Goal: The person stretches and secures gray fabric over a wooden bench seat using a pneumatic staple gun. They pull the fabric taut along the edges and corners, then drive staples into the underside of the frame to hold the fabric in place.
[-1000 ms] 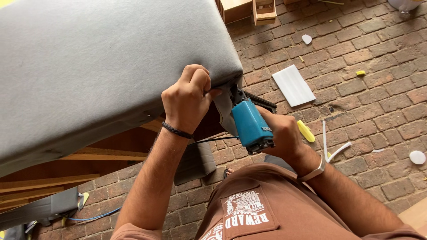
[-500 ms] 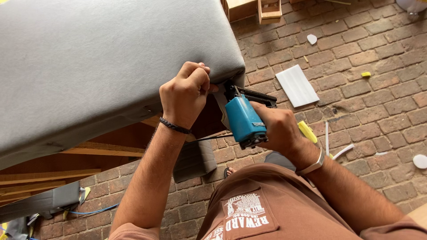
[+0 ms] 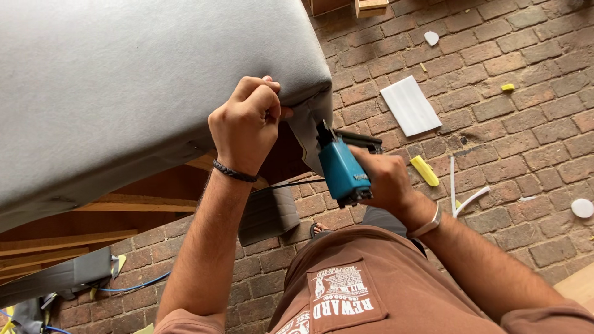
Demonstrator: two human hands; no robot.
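Gripping a teal staple gun (image 3: 342, 170), the right hand (image 3: 385, 179) is closed round its handle and points its black nose at the grey fabric (image 3: 154, 80) where it wraps under the corner of an upholstered frame. The left hand (image 3: 246, 120), with a dark band at the wrist, is clenched on that fabric edge just left of the tool, pulling it tight over the corner. Under the covering, bare wooden rails (image 3: 124, 201) of the frame show, with a loose flap of grey fabric (image 3: 268, 214) hanging below them. On the brick floor (image 3: 507, 124) to the right lie a white rectangular pad (image 3: 410, 106), a yellow marker-like piece (image 3: 424, 171) and thin white strips (image 3: 465, 198). A blue hose (image 3: 133, 286) trails at lower left.
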